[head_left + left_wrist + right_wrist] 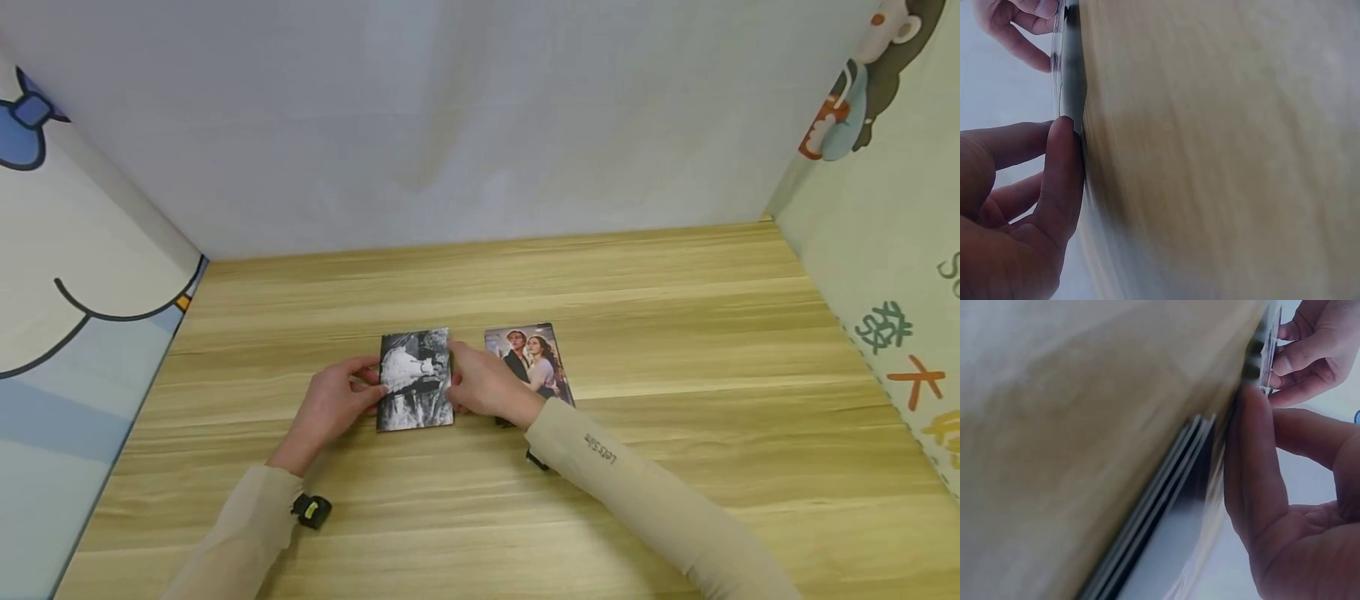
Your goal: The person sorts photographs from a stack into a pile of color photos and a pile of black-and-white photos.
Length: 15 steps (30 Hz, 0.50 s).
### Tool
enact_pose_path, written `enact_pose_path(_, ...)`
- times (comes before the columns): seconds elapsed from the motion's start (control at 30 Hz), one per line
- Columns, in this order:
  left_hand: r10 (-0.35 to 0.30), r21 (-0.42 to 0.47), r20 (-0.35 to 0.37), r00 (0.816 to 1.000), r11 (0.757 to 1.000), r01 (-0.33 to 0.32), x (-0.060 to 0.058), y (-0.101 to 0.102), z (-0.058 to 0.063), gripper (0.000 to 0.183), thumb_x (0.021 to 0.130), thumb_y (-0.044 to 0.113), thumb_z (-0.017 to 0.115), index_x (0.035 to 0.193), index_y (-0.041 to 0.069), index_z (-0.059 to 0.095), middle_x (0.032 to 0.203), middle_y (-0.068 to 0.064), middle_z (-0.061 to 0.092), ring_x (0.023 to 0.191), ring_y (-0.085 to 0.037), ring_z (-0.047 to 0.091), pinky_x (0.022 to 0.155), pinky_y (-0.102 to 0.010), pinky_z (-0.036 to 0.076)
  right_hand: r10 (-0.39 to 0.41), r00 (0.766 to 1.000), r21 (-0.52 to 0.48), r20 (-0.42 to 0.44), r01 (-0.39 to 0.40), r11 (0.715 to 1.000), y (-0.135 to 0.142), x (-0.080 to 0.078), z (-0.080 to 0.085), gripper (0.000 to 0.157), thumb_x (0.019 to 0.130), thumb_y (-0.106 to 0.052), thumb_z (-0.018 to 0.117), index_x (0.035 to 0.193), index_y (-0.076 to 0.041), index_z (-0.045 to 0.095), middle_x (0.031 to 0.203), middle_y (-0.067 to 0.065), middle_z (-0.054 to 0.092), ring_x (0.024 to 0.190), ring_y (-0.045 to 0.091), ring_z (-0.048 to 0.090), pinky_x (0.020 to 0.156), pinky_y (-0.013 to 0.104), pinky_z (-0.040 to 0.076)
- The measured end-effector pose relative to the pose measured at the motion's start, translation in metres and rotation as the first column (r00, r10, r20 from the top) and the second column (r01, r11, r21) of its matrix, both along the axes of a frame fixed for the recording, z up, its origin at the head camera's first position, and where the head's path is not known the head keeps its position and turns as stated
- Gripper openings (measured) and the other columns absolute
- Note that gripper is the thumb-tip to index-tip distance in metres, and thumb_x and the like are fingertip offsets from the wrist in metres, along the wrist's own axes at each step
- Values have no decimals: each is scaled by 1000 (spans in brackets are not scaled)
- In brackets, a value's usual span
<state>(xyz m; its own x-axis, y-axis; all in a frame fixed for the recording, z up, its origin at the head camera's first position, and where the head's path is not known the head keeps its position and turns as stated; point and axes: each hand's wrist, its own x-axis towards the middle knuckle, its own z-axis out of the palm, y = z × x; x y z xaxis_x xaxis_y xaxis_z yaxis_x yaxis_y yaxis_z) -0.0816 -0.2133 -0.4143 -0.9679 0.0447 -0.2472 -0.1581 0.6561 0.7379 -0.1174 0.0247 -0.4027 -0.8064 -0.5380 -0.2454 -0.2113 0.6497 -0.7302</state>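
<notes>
A black-and-white photo card (416, 379), showing a figure in a white dress, lies between the two hands in the head view. At its left edge, my left hand (336, 404) pinches it between thumb and fingers. My right hand (487, 383) grips the opposite edge the same way. In the left wrist view the card (1074, 69) appears nearly edge-on, close over the tabletop. Partly under the right wrist sits a small stack of colour picture cards (542, 358), its top one showing a couple. Several thin layered edges of that stack (1166, 512) show in the right wrist view.
The wood-grain table (697, 333) extends around both hands. A pale cloth wall (480, 150) rises along its back edge, with printed panels on the left (90, 250) and right (877, 250). A black wrist device (312, 510) is worn at the left sleeve.
</notes>
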Motion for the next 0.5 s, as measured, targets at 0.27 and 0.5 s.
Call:
enact_pose_path(0.27,-14,-22,3,1000,1000,14,-1,-2,2,52,95,-1,70,142,-13,52,112,-24,67,83,-22,73,64,-28,62,5,999,-2,42,-5,1000,-3,-2,1,79,93,-4,71,159,6,29,80,-1,66,62,13,68,56,26,53)
enact_pose_path(0.5,-38,-31,14,999,999,38,-4,-4,3,50,94,0,71,139,-13,55,109,-22,68,79,-20,73,64,-29,61,7,996,-7,84,-7,1000,-3,-2,0,79,94,-4,71,159,6,28,78,0,67,62,15,70,55,26,54)
